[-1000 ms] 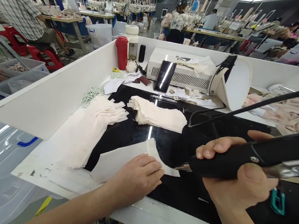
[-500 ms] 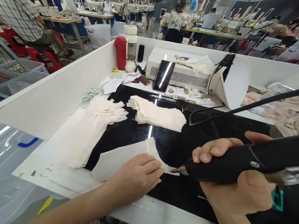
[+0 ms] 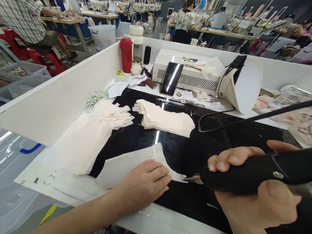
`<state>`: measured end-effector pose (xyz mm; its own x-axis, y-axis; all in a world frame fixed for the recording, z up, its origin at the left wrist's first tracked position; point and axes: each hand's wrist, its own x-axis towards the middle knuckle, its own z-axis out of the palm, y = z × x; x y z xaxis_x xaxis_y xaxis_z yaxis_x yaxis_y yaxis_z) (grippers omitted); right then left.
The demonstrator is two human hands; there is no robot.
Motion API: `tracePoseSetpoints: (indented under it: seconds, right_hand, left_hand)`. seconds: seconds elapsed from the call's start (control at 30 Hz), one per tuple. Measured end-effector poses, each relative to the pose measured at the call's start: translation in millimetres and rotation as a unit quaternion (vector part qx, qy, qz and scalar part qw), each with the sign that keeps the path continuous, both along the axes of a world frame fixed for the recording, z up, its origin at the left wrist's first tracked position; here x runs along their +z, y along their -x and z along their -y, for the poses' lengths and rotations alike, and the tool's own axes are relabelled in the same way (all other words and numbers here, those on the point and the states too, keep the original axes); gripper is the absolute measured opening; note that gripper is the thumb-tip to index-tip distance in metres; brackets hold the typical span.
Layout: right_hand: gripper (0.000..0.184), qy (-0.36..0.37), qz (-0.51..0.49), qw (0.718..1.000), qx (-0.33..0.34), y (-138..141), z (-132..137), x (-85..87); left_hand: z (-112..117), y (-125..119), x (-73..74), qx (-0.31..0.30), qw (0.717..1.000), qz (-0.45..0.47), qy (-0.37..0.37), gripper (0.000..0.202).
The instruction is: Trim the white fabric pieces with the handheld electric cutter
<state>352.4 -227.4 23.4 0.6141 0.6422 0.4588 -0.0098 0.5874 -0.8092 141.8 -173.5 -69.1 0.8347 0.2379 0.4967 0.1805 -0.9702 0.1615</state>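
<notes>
My left hand (image 3: 142, 186) lies flat, fingers together, pressing a white fabric piece (image 3: 127, 164) onto the black glass worktop (image 3: 174, 148). My right hand (image 3: 255, 192) is wrapped round the black handle of a corded hand tool (image 3: 262, 170). The tool's thin metal tip (image 3: 191, 178) points left and sits at the right edge of the fabric, just beyond my left fingertips. Its black cable (image 3: 266, 114) arcs away to the right.
Two stacks of cream fabric pieces (image 3: 164, 120) (image 3: 97, 130) lie farther back. A white control box (image 3: 187, 73) with a phone (image 3: 171, 79) leaning on it, a white lamp head (image 3: 241, 83), a red bottle (image 3: 127, 54) and white partition walls (image 3: 62, 95) surround the bench. Other people work at distant tables.
The tool in my right hand slid slightly left, then back right and a little lower. My left hand stayed on the fabric.
</notes>
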Motion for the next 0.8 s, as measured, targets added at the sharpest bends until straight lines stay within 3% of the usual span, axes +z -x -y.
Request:
tracePoseSetpoints:
  seconds: [0.67,0.8]
  right_hand:
    - [0.051,-0.010,0.004,1.000,-0.004,6.3,0.3,-9.1]
    - [0.053,-0.012,0.008,1.000,-0.006,3.1,-2.7,-8.4]
  left_hand:
    - [-0.1,1.3,2.5,0.001,1.000,0.000,0.011,0.018]
    - [-1.6,4.0,8.6,-0.003,1.000,0.015,0.025,0.021]
